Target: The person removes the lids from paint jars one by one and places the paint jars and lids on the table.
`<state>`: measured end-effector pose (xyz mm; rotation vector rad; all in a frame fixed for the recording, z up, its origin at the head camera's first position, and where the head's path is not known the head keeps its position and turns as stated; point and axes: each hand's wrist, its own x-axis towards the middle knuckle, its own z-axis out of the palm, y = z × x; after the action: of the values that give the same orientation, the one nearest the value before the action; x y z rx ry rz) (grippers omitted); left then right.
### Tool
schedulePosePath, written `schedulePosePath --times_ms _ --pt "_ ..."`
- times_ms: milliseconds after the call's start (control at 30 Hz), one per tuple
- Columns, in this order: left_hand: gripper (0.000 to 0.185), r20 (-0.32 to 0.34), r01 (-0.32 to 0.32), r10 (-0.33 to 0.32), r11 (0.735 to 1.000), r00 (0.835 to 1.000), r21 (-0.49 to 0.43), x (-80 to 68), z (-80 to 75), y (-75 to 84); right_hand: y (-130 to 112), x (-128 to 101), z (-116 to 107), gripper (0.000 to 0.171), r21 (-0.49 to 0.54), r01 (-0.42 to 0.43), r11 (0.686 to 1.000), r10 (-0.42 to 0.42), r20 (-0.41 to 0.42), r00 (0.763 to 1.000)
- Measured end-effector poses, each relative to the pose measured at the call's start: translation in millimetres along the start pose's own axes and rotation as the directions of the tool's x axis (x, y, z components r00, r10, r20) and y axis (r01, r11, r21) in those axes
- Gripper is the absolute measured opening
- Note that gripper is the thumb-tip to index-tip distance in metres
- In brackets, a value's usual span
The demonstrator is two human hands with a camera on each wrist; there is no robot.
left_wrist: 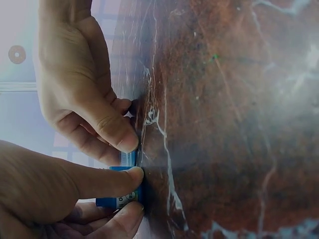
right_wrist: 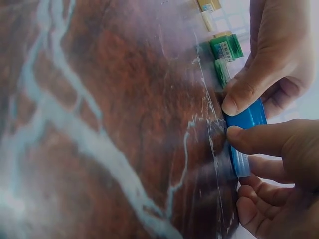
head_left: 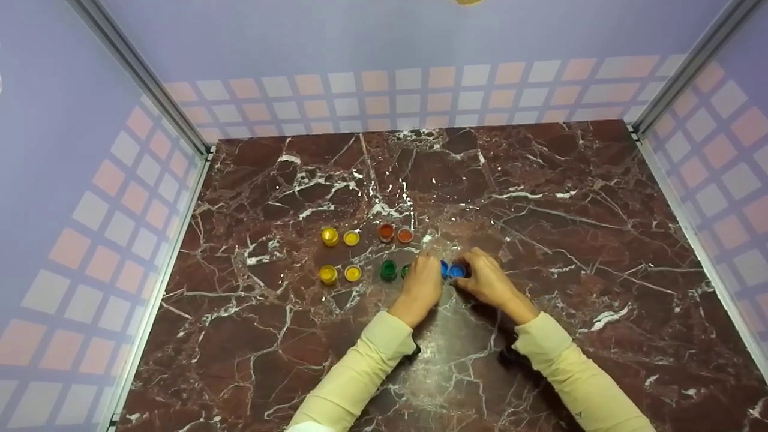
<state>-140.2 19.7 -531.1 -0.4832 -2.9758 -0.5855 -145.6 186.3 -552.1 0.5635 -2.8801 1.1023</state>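
A small blue paint jar [head_left: 444, 269] stands on the marble-patterned table, its label showing in the left wrist view. My left hand [head_left: 423, 279] pinches this jar between thumb and fingers. Right beside it lies the blue lid [head_left: 458, 272], inner side up, with a clear rim [right_wrist: 242, 164] in the right wrist view. My right hand [head_left: 487, 279] holds the lid between thumb and fingers, close against the jar. Just left of my left hand are an open green paint jar [head_left: 388, 270] and its green lid [head_left: 405, 271], the latter partly hidden by that hand.
Behind stand an open red-orange jar [head_left: 386, 233] and its lid [head_left: 405, 235]. To the left are two yellow jars, one at the back [head_left: 329, 236] and one in front [head_left: 328, 275], each with a yellow lid [head_left: 353, 273] at its right. Tiled-pattern walls [head_left: 408, 96] enclose the table.
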Motion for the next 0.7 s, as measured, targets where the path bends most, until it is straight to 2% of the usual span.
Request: schedulePosePath --times_ms 367,700 --pt "0.021 0.014 0.024 -0.024 0.999 1.0 0.024 -1.5 -1.9 2.1 3.2 2.5 1.3 0.035 -0.011 0.011 1.0 -0.011 -0.004 1.0" --pt "0.02 -0.02 0.02 -0.02 1.0 1.0 0.018 -3.6 3.3 2.5 2.6 1.9 3.3 0.036 -0.026 -0.002 1.0 0.002 -0.001 1.0"
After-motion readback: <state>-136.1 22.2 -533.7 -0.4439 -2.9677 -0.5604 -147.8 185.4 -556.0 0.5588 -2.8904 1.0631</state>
